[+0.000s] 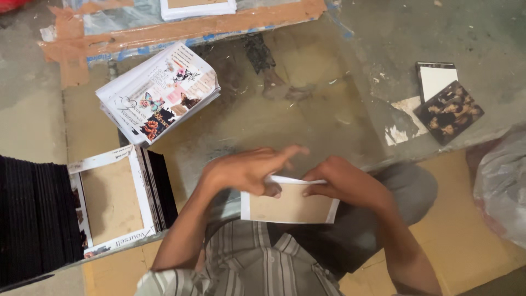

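A brown cardboard panel with white folded edges lies near my lap at the front edge of the glass table. My right hand pinches its upper right edge with fingers curled. My left hand rests on the upper left edge, thumb pressing the white flap while the fingers stretch out flat towards the right.
A stack of printed collage sheets lies at the back left. At the left stand an unfolded cover with a brown centre and rows of black boards. Two small finished covers lie at the right. A plastic bag sits far right.
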